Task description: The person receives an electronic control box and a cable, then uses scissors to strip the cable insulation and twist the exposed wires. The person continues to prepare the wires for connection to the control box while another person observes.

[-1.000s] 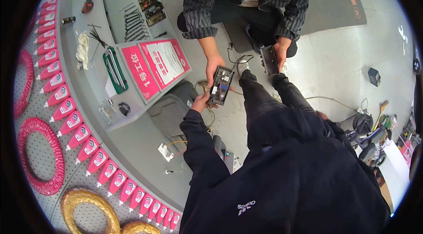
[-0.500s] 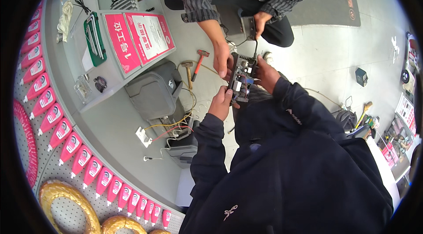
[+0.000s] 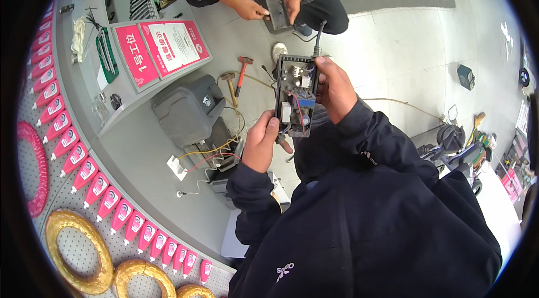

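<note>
Now, an opened electronic housing is held by both hands

At the left, a row of pink squeeze bottles (image 3: 86, 171) is seen along a perforated panel (image 3: 67, 202), on which a gold-wrapped ring (image 3: 104, 256) is also seen. Farther up, a green tool case (image 3: 115, 65) with long metal bars is placed beside a pink-and-white sign (image 3: 173, 48). Next comes a grey plastic storage box (image 3: 185, 107); then a wooden-handled hammer (image 3: 231, 90) and a red-handled hammer (image 3: 241, 79) are found close together on the floor.

The left hand (image 3: 261, 140) is closed around the lower left edge of the black circuit-board housing (image 3: 297, 96), with the thumb pressed on the rim and the fingers partly hidden. Above, at the far side, a flat dark cover (image 3: 278, 12) is held in both hands of a crouching co-worker. The housing is kept in front of the body, near the middle, with its components exposed. By the right hand (image 3: 337, 90), its upper right edge is gripped, the thumb being laid near the black cable (image 3: 317, 42); how the hidden fingers are bent cannot be told. Farther right, a small dark box (image 3: 465, 76) is seen on the floor.
</note>
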{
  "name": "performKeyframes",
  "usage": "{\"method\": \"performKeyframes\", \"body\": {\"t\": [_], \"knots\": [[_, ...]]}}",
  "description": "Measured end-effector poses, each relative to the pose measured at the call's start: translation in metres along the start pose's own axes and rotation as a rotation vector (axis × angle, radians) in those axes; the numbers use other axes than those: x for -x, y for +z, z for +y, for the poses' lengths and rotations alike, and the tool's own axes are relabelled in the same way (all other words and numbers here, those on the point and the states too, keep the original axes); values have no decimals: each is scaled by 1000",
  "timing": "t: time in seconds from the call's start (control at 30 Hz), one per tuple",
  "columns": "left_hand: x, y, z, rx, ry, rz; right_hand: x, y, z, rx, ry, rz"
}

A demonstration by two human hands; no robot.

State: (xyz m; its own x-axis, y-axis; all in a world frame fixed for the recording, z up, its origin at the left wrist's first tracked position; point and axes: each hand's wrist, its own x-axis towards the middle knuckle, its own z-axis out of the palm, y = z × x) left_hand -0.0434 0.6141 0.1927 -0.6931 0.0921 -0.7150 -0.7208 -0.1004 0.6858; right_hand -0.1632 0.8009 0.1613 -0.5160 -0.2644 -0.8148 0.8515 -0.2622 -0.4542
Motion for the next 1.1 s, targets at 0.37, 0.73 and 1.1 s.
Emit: {"method": "performKeyframes", "body": {"t": [0.37, 0.73, 1.1], "knots": [[53, 56, 71, -331, 180, 87, 68, -27, -39, -184, -69, 109], [90, 54, 117, -700, 495, 181, 110, 0, -67, -297, -228, 103], [66, 43, 128, 21, 185, -253, 138, -2, -77, -290, -354, 235]]}}
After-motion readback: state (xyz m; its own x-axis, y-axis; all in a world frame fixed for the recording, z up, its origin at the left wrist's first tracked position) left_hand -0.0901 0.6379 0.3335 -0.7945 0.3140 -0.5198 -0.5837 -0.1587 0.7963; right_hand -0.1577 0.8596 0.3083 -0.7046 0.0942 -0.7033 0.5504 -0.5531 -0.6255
